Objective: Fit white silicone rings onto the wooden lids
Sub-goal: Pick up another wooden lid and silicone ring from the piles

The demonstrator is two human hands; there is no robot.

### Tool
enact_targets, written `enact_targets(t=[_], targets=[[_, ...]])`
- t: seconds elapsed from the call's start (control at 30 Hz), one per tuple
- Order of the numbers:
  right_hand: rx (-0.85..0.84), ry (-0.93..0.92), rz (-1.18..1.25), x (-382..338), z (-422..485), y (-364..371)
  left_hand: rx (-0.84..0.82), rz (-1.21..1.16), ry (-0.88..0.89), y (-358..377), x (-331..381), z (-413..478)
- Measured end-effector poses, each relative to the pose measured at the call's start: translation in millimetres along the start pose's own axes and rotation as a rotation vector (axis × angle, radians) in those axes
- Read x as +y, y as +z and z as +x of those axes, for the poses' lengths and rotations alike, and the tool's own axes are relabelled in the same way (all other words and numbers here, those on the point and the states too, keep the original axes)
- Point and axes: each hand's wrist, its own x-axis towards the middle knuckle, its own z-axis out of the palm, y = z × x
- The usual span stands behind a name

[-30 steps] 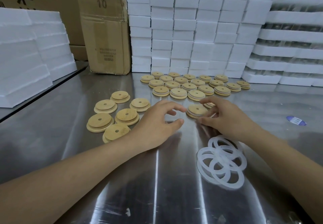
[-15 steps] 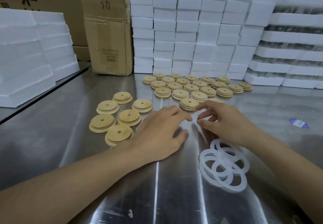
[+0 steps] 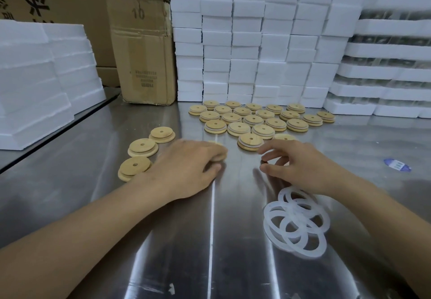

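Several bare wooden lids lie at the left on the steel table. My left hand reaches in from that side, and its fingers curl over one wooden lid whose edge shows at the fingertips, blurred. Rows of several lids with white rings fitted stand at the back centre, the nearest one just ahead of my hands. My right hand hovers close behind that lid, its fingers loosely curled and holding nothing I can see. A loose pile of white silicone rings lies under my right wrist.
White foam blocks are stacked along the back, with foam trays to the right and foam slabs on the left. A cardboard box stands at the back left. A blue sticker lies on the right.
My right hand set a ringed lid at the front of the finished rows and let go of it. My left hand shifted left and closed over a bare lid.
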Motion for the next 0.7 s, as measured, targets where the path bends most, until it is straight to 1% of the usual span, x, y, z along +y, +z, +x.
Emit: enact_targets(t=[0.1, 0.13, 0.27, 0.37, 0.43, 0.53, 0.7], targets=[[-0.132, -0.018, 0.082, 3.0, 0.1, -14.0, 0.006, -0.203, 0.012, 3.4, 10.7, -0.8], [-0.183, -0.006, 0.110, 4.6, -0.4, -19.0, 0.000, -0.222, 0.014, 5.8, 14.0, -1.3], [-0.339, 0.037, 0.204, 9.6, -3.8, -31.2, -0.017, -0.156, 0.010, 13.7, 18.2, -2.7], [-0.429, -0.001, 0.154, 6.4, -5.9, -31.5, -0.002, -0.260, -0.029, 15.5, 20.5, -2.3], [-0.488, -0.036, 0.098, 2.3, -7.1, -30.4, 0.026, -0.253, -0.034, 16.3, 23.8, -1.4], [-0.547, -0.077, 0.026, -3.9, -8.6, -28.6, 0.037, -0.252, -0.039, 17.2, 29.9, -1.7], [-0.550, -0.082, -0.022, -8.5, -10.4, -28.6, 0.059, -0.373, -0.015, 18.4, 36.0, -3.9]])
